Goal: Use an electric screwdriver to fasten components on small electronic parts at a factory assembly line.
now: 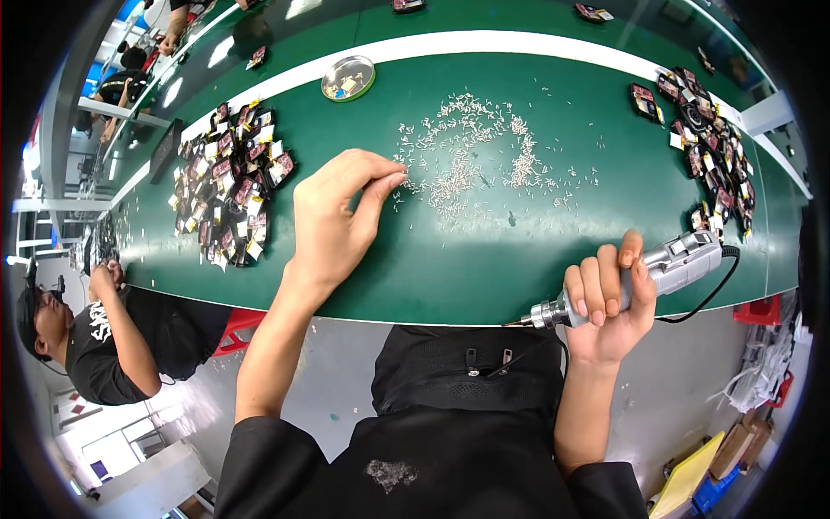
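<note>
My right hand [610,298] is wrapped round a silver-grey electric screwdriver [676,264], held near the table's front edge. Its thin bit points left, and a black cord curves down from its back end. At the left edge of a loose scatter of tiny silver screws [458,177], my left hand [341,212] is closed in a pinch, thumb and forefinger meeting. Whatever lies between those fingertips is too small to make out.
Small black parts with white and yellow tags lie heaped left [232,186] and right [713,160] on the green table [415,281]. A round dish [361,92] with small pieces stands behind. Another person [112,333] works at the left.
</note>
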`<action>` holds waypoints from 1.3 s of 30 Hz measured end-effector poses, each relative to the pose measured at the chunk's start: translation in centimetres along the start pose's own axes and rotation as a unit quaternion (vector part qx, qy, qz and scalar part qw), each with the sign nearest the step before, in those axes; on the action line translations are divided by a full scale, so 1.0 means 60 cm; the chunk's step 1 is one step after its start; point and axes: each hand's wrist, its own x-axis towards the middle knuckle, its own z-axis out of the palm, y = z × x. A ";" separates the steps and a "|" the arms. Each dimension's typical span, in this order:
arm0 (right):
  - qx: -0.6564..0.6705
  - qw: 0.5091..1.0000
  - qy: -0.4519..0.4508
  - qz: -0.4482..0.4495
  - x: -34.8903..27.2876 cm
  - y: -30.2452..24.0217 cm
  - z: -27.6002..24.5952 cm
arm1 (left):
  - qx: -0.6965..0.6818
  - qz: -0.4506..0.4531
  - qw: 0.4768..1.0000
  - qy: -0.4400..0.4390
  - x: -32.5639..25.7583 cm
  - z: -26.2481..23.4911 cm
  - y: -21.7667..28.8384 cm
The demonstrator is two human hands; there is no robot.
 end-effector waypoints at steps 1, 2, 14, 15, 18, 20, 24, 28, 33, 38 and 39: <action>-0.003 1.000 0.005 -0.006 0.000 0.000 -0.001 | -0.013 0.013 1.000 -0.001 -0.008 0.005 0.010; -0.008 1.000 0.016 -0.013 -0.001 0.000 0.001 | -0.065 -0.017 0.998 -0.007 -0.019 0.009 0.025; 0.044 0.993 -0.023 -0.105 0.005 -0.007 0.093 | -0.597 -0.216 0.770 -0.066 -0.114 0.066 0.154; 0.038 0.994 -0.014 -0.104 0.004 -0.006 0.093 | -0.598 -0.219 0.769 -0.063 -0.117 0.069 0.155; 0.044 0.993 0.005 -0.109 0.001 -0.010 0.091 | -0.638 -0.229 0.732 -0.066 -0.120 0.075 0.156; 0.047 0.993 0.013 -0.107 0.000 -0.010 0.091 | -0.638 -0.213 0.737 -0.076 -0.120 0.076 0.156; 0.048 0.993 0.024 -0.108 0.000 -0.017 0.087 | -0.629 -0.201 0.747 -0.076 -0.113 0.076 0.158; 0.039 0.993 0.018 -0.108 -0.001 -0.019 0.086 | -0.585 -0.198 0.780 -0.097 -0.110 0.075 0.158; 0.043 0.993 0.021 -0.105 0.004 -0.019 0.084 | -0.532 -0.152 0.829 -0.075 -0.108 0.082 0.156; 0.074 0.992 0.031 -0.093 0.007 -0.017 0.075 | -0.589 -0.181 0.784 -0.076 -0.110 0.085 0.156; 0.081 0.992 0.031 -0.094 0.007 -0.018 0.074 | -0.590 -0.181 0.783 -0.077 -0.110 0.087 0.157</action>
